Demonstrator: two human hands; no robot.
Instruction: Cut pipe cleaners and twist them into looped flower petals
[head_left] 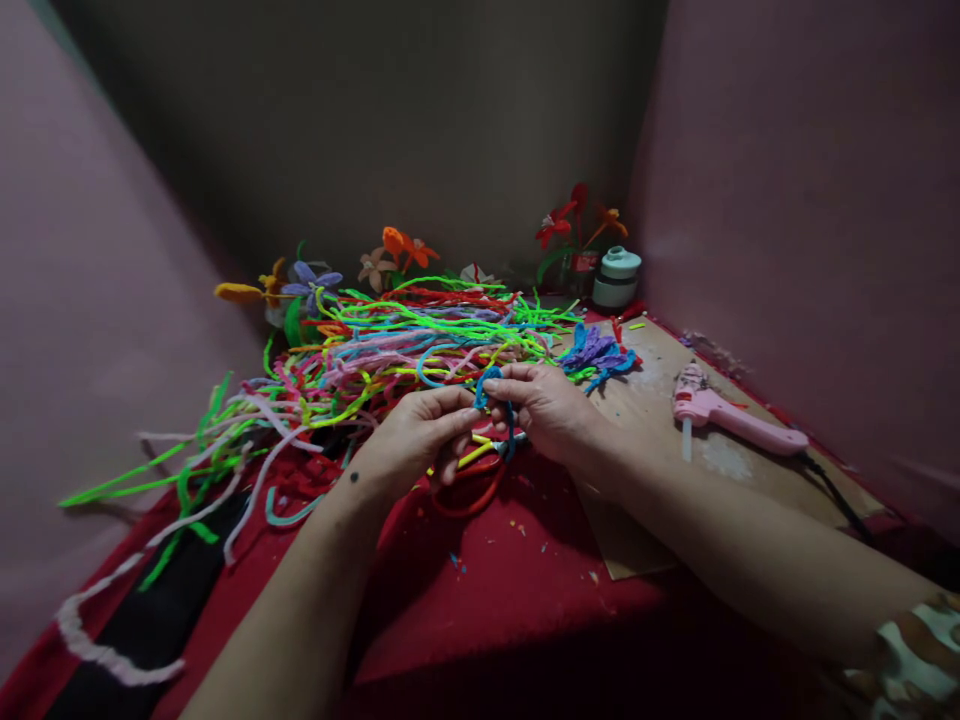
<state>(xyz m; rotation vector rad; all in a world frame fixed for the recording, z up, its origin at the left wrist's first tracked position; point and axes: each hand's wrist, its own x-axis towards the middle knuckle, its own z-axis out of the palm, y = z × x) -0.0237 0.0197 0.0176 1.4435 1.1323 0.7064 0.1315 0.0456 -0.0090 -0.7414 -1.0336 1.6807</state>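
Note:
A blue pipe cleaner point(489, 384), bent into a small loop with a tail hanging down, is held between my two hands over the red cloth. My left hand point(424, 425) pinches its left side between thumb and fingers. On the other side, my right hand point(547, 405) grips it with thumb and forefinger. Just below the hands lie scissors point(480, 490) with red and yellow handles, partly hidden by my fingers. Behind them spreads a large heap of colourful pipe cleaners point(450, 325). Blue and purple pipe-cleaner petals point(598, 352) rest right of the heap.
A pink glue gun point(739, 418) lies on a brown board point(652, 385) at the right, its cord trailing toward the front. Pipe-cleaner flowers point(405, 250) and a lidded jar point(617, 278) stand along the back. Small scraps dot the red cloth point(487, 620).

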